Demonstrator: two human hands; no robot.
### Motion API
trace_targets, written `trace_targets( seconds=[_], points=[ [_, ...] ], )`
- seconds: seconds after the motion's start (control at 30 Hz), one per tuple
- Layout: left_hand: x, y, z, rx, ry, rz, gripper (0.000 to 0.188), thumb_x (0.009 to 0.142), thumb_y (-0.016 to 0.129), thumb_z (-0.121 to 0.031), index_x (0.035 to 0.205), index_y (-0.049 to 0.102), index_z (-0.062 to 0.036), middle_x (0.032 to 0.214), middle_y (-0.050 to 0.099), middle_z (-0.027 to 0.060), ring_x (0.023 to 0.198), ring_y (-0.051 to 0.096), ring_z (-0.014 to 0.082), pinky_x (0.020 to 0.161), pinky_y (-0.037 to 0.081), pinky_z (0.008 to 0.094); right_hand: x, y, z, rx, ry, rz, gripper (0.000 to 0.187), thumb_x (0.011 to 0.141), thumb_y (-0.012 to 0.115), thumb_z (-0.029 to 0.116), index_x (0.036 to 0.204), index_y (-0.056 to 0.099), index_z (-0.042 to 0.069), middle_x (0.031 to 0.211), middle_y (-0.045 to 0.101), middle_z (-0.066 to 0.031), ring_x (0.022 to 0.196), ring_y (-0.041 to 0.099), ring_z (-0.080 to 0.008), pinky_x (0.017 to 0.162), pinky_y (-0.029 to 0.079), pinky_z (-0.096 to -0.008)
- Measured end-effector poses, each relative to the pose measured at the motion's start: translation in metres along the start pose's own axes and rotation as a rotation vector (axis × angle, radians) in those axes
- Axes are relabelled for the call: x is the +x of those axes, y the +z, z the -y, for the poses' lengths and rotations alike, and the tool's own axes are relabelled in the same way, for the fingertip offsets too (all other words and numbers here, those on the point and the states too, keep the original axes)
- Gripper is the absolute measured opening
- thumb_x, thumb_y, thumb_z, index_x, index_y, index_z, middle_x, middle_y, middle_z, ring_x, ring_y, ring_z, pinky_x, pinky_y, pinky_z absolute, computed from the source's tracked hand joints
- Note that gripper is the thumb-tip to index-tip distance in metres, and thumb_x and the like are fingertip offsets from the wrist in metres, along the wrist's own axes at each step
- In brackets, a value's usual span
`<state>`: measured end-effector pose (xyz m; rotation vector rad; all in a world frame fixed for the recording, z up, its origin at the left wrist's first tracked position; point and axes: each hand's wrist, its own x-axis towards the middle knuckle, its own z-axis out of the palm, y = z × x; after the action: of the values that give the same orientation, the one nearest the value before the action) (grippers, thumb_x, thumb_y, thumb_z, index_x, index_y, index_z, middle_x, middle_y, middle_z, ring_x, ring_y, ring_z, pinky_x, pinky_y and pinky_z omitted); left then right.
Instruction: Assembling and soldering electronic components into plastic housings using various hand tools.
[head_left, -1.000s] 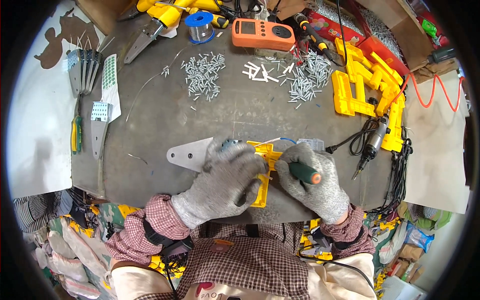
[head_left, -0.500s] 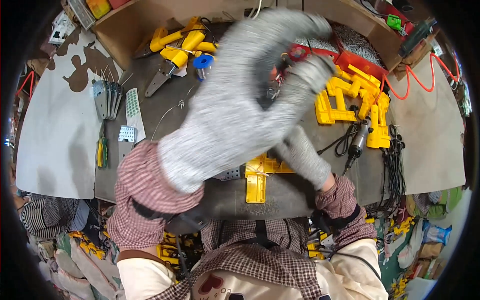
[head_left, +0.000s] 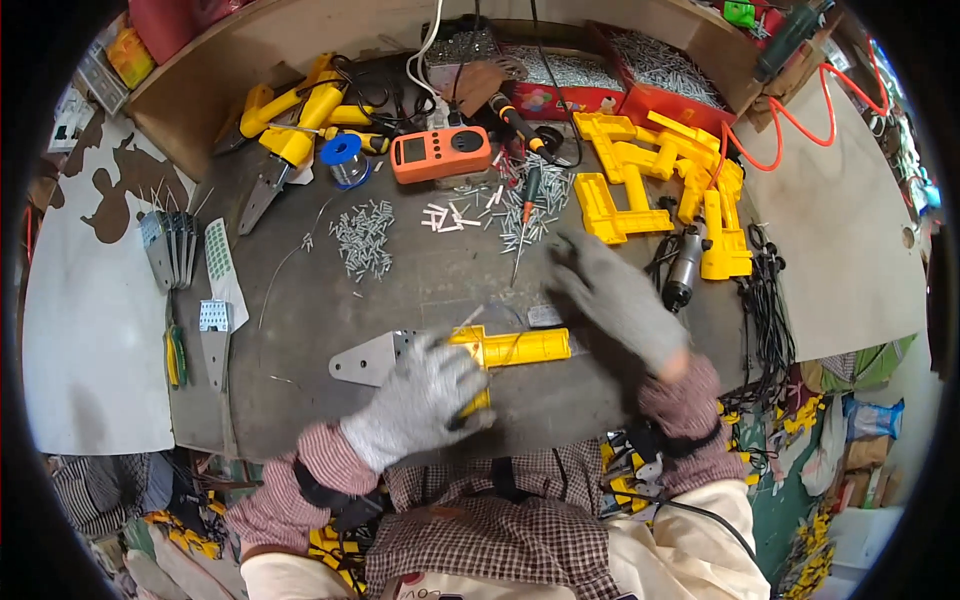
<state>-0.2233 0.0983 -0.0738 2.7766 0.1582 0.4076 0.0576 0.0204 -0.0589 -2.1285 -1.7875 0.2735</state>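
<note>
My left hand (head_left: 415, 405), in a grey knit glove, is closed over the lower leg of a yellow plastic tool housing (head_left: 525, 347) lying on the dark table. A grey, tapered metal plate (head_left: 365, 358) with holes juts from the housing's left side. Part of the housing is hidden under my fingers, and a thin wire crosses it. To the right, my gloved right hand (head_left: 620, 300) reaches over the table with its fingers apart, nothing seen in them. Beyond its fingertips lies a screwdriver (head_left: 530, 200) with a dark handle and an orange collar, among loose rivets (head_left: 545, 220).
An orange meter (head_left: 440, 154) and a solder spool (head_left: 345, 160) stand at the back. Yellow housings (head_left: 625, 210) and a power screwdriver (head_left: 686, 268) lie right, near black cables (head_left: 765, 310). Red boxes (head_left: 680, 110) hold metal pins. Metal plates and pliers (head_left: 175, 355) lie left.
My left hand has drawn back from the far side of the table to the housing. My right hand has moved off the housing, which now lies turned with its long arm pointing right.
</note>
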Motion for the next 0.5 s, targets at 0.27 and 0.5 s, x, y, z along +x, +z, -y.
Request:
trace_targets(
  seconds=[0.27,0.5],
  points=[
    [0.070,-0.016,-0.001,-0.034,-0.116,0.030,0.053,0.083,0.077,-0.044,0.117,0.067,-0.0040,0.107,0.069,0.0109,0.098,0.066,0.0310,0.104,0.045,0.0508,-0.056,-0.035,-0.017,-0.030,-0.069,0.106,0.025,0.095,0.061,0.012,0.119,0.061,0.005,0.110,0.060,-0.0167,0.101,0.065,-0.0388,0.084,0.055,-0.0439],
    [0.014,0.006,-0.001,0.330,-0.110,-0.069,0.030,0.078,0.079,-0.026,0.107,0.073,-0.0172,0.112,0.065,0.0063,0.111,0.060,0.0267,0.106,0.041,0.0525,-0.080,0.001,-0.009,0.027,-0.155,0.143,0.030,0.093,0.063,0.016,0.123,0.063,0.013,0.106,0.063,-0.0120,0.098,0.066,-0.0325,0.086,0.053,-0.0424]
  ],
)
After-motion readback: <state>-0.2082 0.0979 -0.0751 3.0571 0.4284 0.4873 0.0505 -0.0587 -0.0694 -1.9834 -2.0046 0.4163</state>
